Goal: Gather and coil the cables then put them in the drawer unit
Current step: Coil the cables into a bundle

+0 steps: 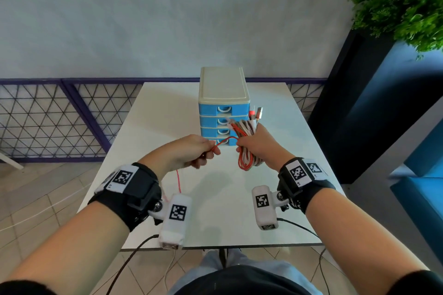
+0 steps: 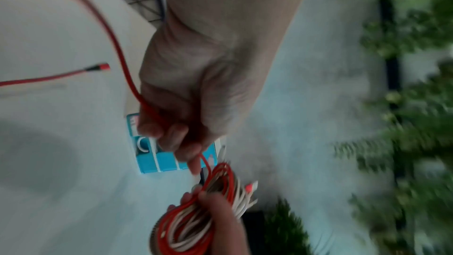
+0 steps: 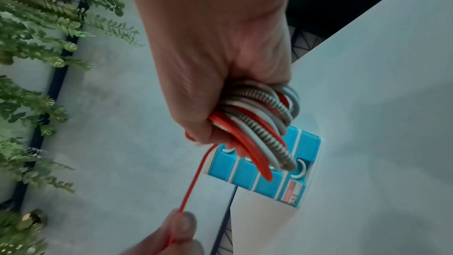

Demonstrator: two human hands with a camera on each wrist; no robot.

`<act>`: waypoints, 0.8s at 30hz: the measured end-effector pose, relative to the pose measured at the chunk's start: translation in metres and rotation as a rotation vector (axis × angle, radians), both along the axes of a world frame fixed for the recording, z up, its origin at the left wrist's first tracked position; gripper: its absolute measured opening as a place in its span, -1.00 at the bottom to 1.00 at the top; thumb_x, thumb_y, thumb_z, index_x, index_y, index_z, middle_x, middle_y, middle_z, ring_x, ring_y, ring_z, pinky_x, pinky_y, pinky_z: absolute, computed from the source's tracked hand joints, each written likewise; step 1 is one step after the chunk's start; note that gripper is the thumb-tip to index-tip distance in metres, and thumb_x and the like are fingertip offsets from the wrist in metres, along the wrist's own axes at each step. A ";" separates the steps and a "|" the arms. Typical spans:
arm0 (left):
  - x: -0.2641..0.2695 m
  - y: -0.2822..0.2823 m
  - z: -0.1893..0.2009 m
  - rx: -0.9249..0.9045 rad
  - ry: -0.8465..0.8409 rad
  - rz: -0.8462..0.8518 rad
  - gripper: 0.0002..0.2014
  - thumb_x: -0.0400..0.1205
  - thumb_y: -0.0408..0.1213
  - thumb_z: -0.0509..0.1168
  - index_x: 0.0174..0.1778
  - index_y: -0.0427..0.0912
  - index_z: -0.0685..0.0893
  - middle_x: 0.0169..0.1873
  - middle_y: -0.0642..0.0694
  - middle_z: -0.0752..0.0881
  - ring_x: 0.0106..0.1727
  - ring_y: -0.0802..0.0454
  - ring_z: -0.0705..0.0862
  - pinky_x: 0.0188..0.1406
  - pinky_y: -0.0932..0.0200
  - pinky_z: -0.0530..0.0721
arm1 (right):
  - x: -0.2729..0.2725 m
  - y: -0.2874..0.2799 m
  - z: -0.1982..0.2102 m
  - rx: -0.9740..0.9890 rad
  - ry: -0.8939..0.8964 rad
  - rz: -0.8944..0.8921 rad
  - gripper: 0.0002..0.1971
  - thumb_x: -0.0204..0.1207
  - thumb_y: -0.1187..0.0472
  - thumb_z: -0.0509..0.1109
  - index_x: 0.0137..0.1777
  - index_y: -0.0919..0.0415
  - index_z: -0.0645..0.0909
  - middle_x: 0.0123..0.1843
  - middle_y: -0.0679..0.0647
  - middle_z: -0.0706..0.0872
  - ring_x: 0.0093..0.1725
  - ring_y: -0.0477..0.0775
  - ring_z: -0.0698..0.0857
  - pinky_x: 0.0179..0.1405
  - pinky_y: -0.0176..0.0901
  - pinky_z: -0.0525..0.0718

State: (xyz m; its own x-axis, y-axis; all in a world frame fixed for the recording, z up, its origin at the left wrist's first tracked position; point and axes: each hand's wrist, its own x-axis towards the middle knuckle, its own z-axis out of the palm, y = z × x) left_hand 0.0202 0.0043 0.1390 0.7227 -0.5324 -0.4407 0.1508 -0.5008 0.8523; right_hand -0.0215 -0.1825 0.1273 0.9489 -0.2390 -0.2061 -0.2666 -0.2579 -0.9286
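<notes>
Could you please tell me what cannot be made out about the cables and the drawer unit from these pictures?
- The number of cables in the coiled bundle: the right hand wraps it in all views.
- The lowest drawer of the drawer unit: both hands cover it in the head view.
- The drawers' contents: all appear closed.
- The red cable: its slack runs behind the left hand and wrist camera.
- The unit's label: too blurred in the right wrist view.

right hand (image 3: 215, 69) around coiled cables (image 3: 257, 119)

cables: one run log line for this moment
left hand: pinches red cable | right hand: grips coil | drawers: shut
</notes>
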 end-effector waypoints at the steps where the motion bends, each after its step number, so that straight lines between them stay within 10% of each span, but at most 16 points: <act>1: -0.003 0.003 0.001 -0.086 0.161 0.014 -0.74 0.75 -0.20 0.06 -0.12 -0.16 0.62 -0.49 0.05 0.49 -0.57 0.16 0.39 -0.51 0.29 0.40 | 0.001 -0.003 -0.001 -0.012 -0.005 -0.059 -0.76 0.49 0.40 0.31 0.12 0.22 0.47 -0.19 0.17 0.70 -0.35 0.00 0.72 -0.44 -0.21 0.70; 5: -0.012 0.007 0.003 -0.333 0.443 0.057 -0.87 0.68 -0.30 0.21 -0.02 -0.16 0.67 -0.41 0.06 0.68 -0.45 0.19 0.66 -0.43 0.32 0.70 | 0.004 -0.012 -0.008 0.041 -0.040 -0.117 -0.68 0.46 0.39 0.29 0.21 0.21 0.51 -0.17 0.19 0.72 -0.30 0.04 0.75 -0.37 -0.18 0.73; 17: -0.024 -0.025 0.002 -0.478 0.357 0.194 -0.89 0.57 -0.27 0.36 -0.17 -0.21 0.75 -0.35 -0.02 0.81 -0.34 0.11 0.80 -0.15 0.24 0.77 | -0.012 0.003 0.007 0.803 0.001 0.154 -0.75 0.67 0.08 0.19 -0.06 0.21 0.62 -0.40 0.06 0.73 -0.49 -0.04 0.70 -0.46 -0.24 0.67; 24: -0.026 -0.026 0.001 -0.384 0.308 0.134 -0.88 0.53 -0.22 0.42 -0.15 -0.21 0.73 -0.35 -0.04 0.80 -0.34 0.12 0.78 -0.10 0.24 0.77 | -0.007 0.012 0.005 0.615 -0.080 0.214 -0.61 0.45 -0.01 0.49 0.21 0.13 0.62 -0.12 0.18 0.63 -0.17 0.11 0.67 -0.15 -0.07 0.68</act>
State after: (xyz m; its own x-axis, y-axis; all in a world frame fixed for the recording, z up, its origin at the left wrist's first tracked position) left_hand -0.0059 -0.0218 0.1402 0.6634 -0.6089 -0.4349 0.4655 -0.1192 0.8770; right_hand -0.0281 -0.1700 0.1327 0.9804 0.0959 -0.1721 -0.1928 0.2864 -0.9385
